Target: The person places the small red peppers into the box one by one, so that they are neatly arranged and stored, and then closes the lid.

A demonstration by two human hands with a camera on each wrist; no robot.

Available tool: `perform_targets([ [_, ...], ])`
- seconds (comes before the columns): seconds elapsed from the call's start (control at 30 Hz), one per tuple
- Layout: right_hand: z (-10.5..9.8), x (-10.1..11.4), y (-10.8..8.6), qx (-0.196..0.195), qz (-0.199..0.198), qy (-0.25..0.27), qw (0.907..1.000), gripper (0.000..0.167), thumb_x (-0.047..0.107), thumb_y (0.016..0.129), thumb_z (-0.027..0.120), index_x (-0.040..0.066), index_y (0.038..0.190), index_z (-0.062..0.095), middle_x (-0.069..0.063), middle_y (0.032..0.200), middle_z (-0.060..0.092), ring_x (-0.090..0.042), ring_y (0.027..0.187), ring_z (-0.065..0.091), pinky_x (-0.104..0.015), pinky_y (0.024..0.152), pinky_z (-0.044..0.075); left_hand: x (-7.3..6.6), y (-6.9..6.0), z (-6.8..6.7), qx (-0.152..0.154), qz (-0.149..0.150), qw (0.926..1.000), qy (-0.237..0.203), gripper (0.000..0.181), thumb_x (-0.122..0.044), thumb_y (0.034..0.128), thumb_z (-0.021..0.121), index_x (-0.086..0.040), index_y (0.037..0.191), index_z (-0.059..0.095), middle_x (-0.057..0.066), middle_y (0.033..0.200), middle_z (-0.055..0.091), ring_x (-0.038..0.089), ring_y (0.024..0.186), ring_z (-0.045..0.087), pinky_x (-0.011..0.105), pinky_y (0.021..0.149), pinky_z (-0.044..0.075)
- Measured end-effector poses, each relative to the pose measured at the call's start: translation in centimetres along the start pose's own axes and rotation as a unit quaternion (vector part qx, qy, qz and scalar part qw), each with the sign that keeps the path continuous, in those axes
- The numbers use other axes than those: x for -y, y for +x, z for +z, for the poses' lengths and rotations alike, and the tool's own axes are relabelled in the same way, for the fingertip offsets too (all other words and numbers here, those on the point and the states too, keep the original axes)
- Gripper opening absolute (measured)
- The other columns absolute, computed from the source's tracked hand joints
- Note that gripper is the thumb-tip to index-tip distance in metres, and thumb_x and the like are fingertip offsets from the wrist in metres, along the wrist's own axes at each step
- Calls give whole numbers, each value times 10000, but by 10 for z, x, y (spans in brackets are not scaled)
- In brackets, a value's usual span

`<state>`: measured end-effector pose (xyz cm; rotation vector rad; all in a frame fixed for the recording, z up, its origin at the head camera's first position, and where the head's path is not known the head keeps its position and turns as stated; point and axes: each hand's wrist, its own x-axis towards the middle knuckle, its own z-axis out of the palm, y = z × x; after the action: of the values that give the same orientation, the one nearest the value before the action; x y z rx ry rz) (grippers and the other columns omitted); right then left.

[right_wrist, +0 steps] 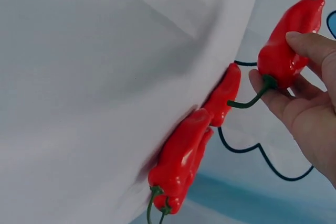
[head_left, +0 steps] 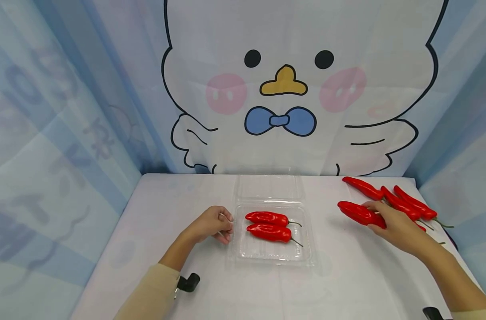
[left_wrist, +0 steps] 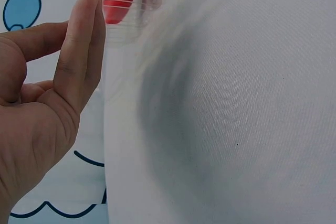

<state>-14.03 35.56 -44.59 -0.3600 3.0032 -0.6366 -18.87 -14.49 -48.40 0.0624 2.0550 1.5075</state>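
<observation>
My right hand (head_left: 399, 226) grips a red chili pepper (head_left: 359, 213) above the right side of the table. In the right wrist view, thumb and fingers pinch this pepper (right_wrist: 289, 40), its green stem toward the palm. Two more red chili peppers (head_left: 269, 233) lie side by side in a clear plastic clamshell box (head_left: 267, 258), stems pointing right. At the box's left edge is my left hand (head_left: 213, 224), holding nothing. The left wrist view shows its fingers (left_wrist: 76, 51) extended, with the tips against or very near the box wall; contact is hard to tell.
The box's clear lid (head_left: 268, 186) lies folded back toward the curtain (head_left: 283, 151). Several loose red chili peppers (head_left: 415, 202) lie at the table's right rear, partly hidden by my right hand. Blue curtains border the white table (head_left: 147, 213) on both sides.
</observation>
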Motion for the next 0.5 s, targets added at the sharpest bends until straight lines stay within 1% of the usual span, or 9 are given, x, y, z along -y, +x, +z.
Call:
perform_targets([
  [0.07, 0, 4, 2, -2, -83, -21, 10000, 728, 110, 770, 893, -3, 1388, 526, -288, 1283, 621, -484, 1139, 591, -577, 803, 634, -1, 0, 0, -8, -13, 10000, 5, 150, 26, 960, 638, 40, 1086, 558, 145, 828, 702, 184, 622, 697, 373, 615, 659],
  [0.27, -2, 17, 9, 49, -158, -67, 9998, 753, 112, 752, 905, 15, 1398, 529, -260, 1311, 614, -458, 1175, 581, -586, 830, 630, -2, 0, 1, -15, -45, 10000, 14, 150, 31, 961, 636, 40, 1088, 557, 147, 831, 706, 183, 620, 697, 368, 611, 658],
  [0.33, -3, 23, 12, 89, -201, -80, 9997, 771, 127, 745, 912, 13, 1404, 529, -264, 1320, 606, -467, 1182, 574, -594, 829, 629, -2, 0, 1, -26, -56, 10000, 17, 149, 31, 962, 635, 40, 1089, 557, 148, 830, 706, 183, 619, 697, 367, 609, 658],
  [0.5, -7, 37, 20, 156, -336, -122, 9992, 795, 139, 722, 931, 17, 1404, 541, -243, 1309, 622, -451, 1175, 588, -566, 810, 641, -2, 0, 1, -30, -60, 10000, 24, 149, 30, 962, 637, 40, 1088, 558, 145, 823, 702, 181, 612, 695, 365, 606, 657],
])
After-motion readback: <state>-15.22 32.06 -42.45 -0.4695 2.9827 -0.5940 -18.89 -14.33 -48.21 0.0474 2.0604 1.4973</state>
